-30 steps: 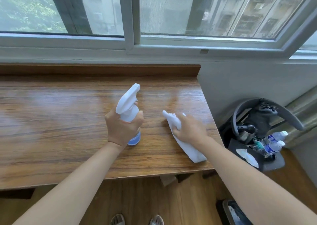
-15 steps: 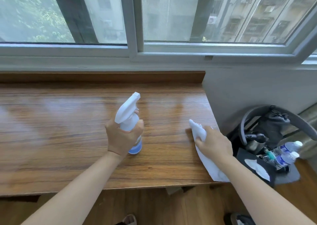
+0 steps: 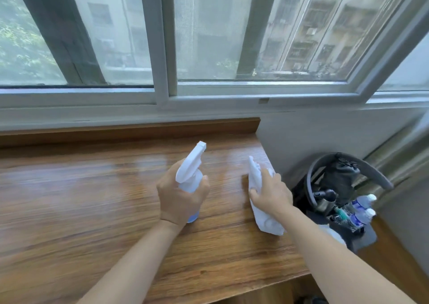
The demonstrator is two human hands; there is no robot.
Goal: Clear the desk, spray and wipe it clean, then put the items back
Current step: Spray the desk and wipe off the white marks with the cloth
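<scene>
Wooden desk (image 3: pixel 69 211), brown with a strong grain and a glossy sheen, fills the lower left and middle of the view, seen from above by the person working at it. A low wooden lip runs along its far edge, and behind that a wide window (image 3: pixel 162 48) with pale frames looks out on trees at the left and apartment buildings at the right.

Near the middle of the desk, the left hand (image 3: pixel 181 194) is wrapped around a spray bottle (image 3: pixel 189 171). The bottle has a white trigger head whose nozzle points away and up toward the window, and a blue base shows below the hand, just at the desk surface. The fingers curl fully round the bottle's neck and body.

Just to the right, close to the desk's right edge, the right hand (image 3: pixel 270 193) presses a white cloth (image 3: pixel 267 220) down on the wood. The fingers curl over the cloth, which sticks out beyond the fingertips and trails back under the wrist.

Past the desk's right edge, lower down beside a grey wall, sits a dark cluster of items (image 3: pixel 336 199): a curved grey handle or tube, black objects, and plastic bottles (image 3: pixel 364 208) with white caps and blue labels. The details there are blurred.
</scene>
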